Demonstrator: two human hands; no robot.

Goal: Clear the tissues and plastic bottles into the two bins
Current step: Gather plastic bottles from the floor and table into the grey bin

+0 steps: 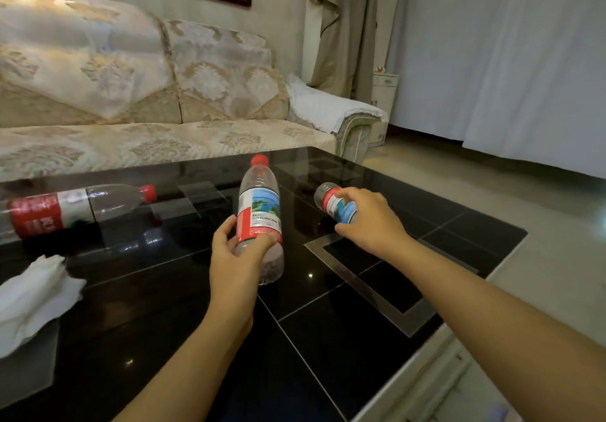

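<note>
Crumpled white tissue [36, 294] far left, clear red-label bottle [65, 208] lying flat beyond it, long axis left-right, nearer my left hand [234, 257], which is clamped on upright clear red-capped bottle [260, 212]. Right hand [369, 218] grips small blue-label bottle [334, 203]. Bins not visible.

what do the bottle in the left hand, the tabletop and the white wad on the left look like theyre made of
Bottle in the left hand: thin clear plastic, see-through with a ribbed shoulder, a glossy printed label and a red cap. Tabletop: polished black stone or glass; it mirrors lights and shows panel seams. White wad: soft crumpled tissue paper, matte and creased.
</note>
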